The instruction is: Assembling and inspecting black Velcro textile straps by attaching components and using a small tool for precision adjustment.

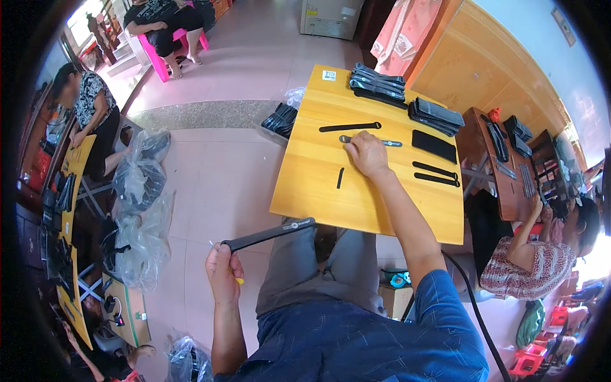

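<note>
My left hand [223, 275] is closed around one end of a long dark strap bundle [270, 235], which sticks out to the right over my lap, past the table's near edge. A small yellow bit [239, 281] shows at that hand's fingers; its kind is unclear. On the yellow wooden table [305, 191], my right hand [369, 155] has its fingers curled down on a grey hook-and-loop strap [393, 144], whose ends show on both sides of the hand. Just beyond lies a black strap [349, 127] with a looped end. Nearer me is a short black strip [340, 177].
Strap stacks [377, 84] stand at the table's far right, with a black pile [434, 146] and two looped straps [436, 169] nearer. Left of the table is a bin of black straps [280, 120]. Clear plastic bags [140, 178] lie on the floor. Other people [531, 264] sit around.
</note>
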Demonstrator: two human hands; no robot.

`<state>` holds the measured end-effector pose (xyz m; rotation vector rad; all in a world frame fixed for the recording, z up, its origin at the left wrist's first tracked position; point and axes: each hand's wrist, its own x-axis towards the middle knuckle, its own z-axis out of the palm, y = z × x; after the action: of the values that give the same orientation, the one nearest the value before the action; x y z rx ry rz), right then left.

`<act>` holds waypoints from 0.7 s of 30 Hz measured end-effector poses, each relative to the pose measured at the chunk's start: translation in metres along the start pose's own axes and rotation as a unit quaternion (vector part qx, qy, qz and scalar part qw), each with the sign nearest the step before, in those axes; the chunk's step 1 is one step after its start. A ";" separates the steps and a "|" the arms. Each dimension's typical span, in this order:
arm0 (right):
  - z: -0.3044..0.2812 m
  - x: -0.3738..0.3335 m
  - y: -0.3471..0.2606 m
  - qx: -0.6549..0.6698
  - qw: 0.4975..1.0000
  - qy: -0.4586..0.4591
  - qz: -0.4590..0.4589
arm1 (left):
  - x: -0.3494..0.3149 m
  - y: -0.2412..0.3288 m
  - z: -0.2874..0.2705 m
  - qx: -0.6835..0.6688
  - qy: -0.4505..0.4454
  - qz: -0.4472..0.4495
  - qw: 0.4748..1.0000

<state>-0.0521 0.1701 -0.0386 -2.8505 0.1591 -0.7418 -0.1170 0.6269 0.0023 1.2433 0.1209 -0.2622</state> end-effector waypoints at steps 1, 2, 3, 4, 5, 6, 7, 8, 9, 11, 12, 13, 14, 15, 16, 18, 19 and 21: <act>-0.005 -0.001 -0.003 0.034 0.999 0.030 0.006 | -0.002 0.001 0.000 0.010 0.000 -0.013 1.000; -0.011 -0.004 -0.007 0.069 0.996 0.059 0.013 | -0.003 0.000 -0.002 0.012 0.003 -0.011 1.000; -0.019 -0.006 -0.012 0.083 0.993 0.085 0.028 | -0.004 -0.003 -0.004 0.017 -0.009 -0.020 1.000; -0.026 -0.008 -0.016 0.087 0.992 0.085 0.027 | -0.005 -0.005 -0.005 0.024 -0.020 -0.029 0.999; -0.036 -0.010 -0.019 0.185 0.976 0.102 0.059 | -0.003 -0.009 -0.003 0.026 -0.020 -0.028 0.999; -0.046 -0.011 -0.023 0.285 0.947 0.117 0.088 | -0.001 -0.013 0.000 0.023 -0.032 -0.035 0.999; -0.058 -0.011 -0.029 0.353 0.923 0.080 0.128 | -0.001 -0.014 0.001 0.022 -0.037 -0.041 0.998; -0.077 -0.010 -0.039 0.417 0.892 0.043 0.168 | 0.001 -0.016 0.006 0.025 -0.028 -0.039 0.999; -0.098 -0.008 -0.060 0.498 0.853 0.028 0.153 | 0.001 -0.017 0.012 0.037 -0.042 -0.049 0.997; -0.157 -0.009 -0.106 0.594 0.795 -0.005 0.122 | 0.000 -0.016 0.025 0.050 -0.050 -0.058 0.996; -0.184 -0.013 -0.131 0.617 0.779 -0.024 0.105 | -0.003 -0.014 0.030 0.052 -0.069 -0.068 0.994; -0.211 -0.021 -0.153 0.650 0.757 -0.042 0.053 | -0.004 -0.014 0.036 0.053 -0.095 -0.080 0.991; -0.234 -0.027 -0.169 0.681 0.730 -0.055 0.001 | -0.005 -0.016 0.042 0.060 -0.090 -0.079 0.991; -0.254 -0.029 -0.176 0.728 0.673 -0.093 -0.092 | -0.003 -0.020 0.049 0.055 -0.118 -0.069 0.989; -0.269 -0.031 -0.181 0.763 0.607 -0.126 -0.184 | -0.001 -0.023 0.056 0.051 -0.147 -0.060 0.986; -0.284 -0.004 -0.194 0.788 0.419 -0.277 -0.355 | -0.005 -0.026 0.059 0.060 -0.142 -0.072 0.985; -0.308 -0.011 -0.201 0.796 0.434 -0.284 -0.311 | -0.006 -0.026 0.065 0.059 -0.154 -0.086 0.983; -0.317 -0.018 -0.217 0.811 0.427 -0.297 -0.269 | -0.012 -0.032 0.057 0.061 -0.143 -0.083 0.984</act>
<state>-0.2121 0.3345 0.2705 -0.9149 -1.0148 0.2385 -0.1398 0.5646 -0.0061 1.3049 -0.0407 -0.5968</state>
